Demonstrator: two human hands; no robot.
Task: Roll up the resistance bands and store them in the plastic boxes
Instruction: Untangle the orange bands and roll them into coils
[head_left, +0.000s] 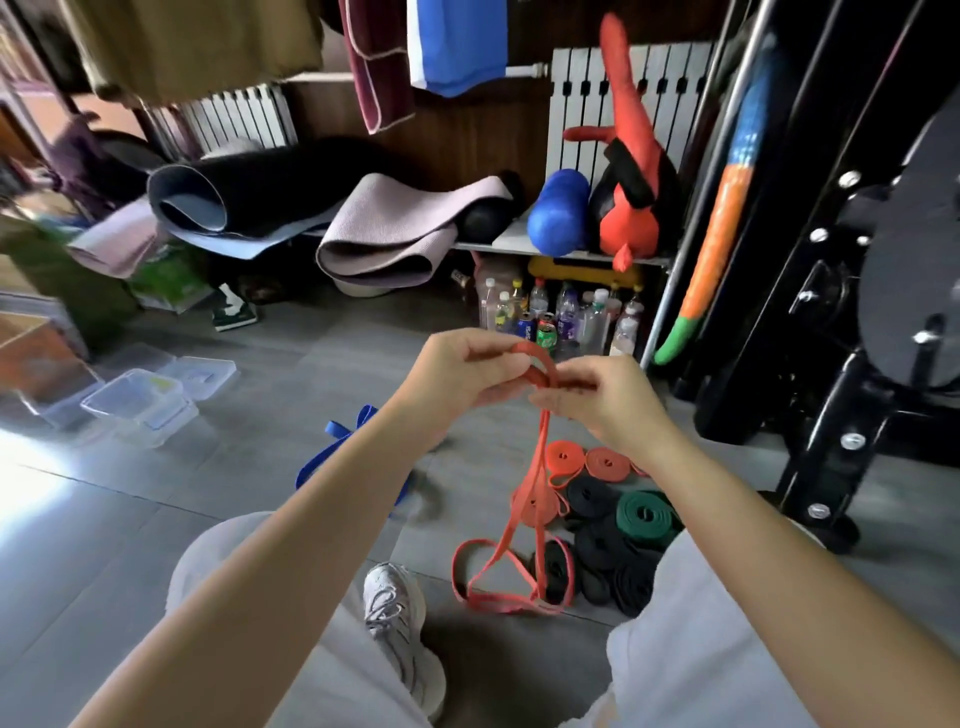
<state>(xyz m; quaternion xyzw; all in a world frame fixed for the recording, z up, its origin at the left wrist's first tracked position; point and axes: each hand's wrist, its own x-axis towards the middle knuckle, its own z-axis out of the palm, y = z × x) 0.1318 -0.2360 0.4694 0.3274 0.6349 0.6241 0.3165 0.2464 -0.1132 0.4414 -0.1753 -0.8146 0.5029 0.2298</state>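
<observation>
A long orange-red resistance band (540, 467) hangs from both my hands down to the floor, where its lower loops lie near my shoe. My left hand (457, 374) pinches the band's top fold. My right hand (602, 400) pinches the start of a small coil at the same end. On the floor to the right lie several rolled bands: orange rolls (587, 460), black rolls (608, 551) and a green roll (644, 514). A loose blue band (337, 447) lies behind my left forearm. Clear plastic boxes (137, 405) with lids stand on the floor at the left.
A shelf at the back carries rolled yoga mats (384, 234), a blue foam roller (558, 213) and a red bag. Bottles and cans (561, 317) crowd the floor under it. A black weight machine (857, 312) stands at the right. My white shoe (400, 629) is between my knees.
</observation>
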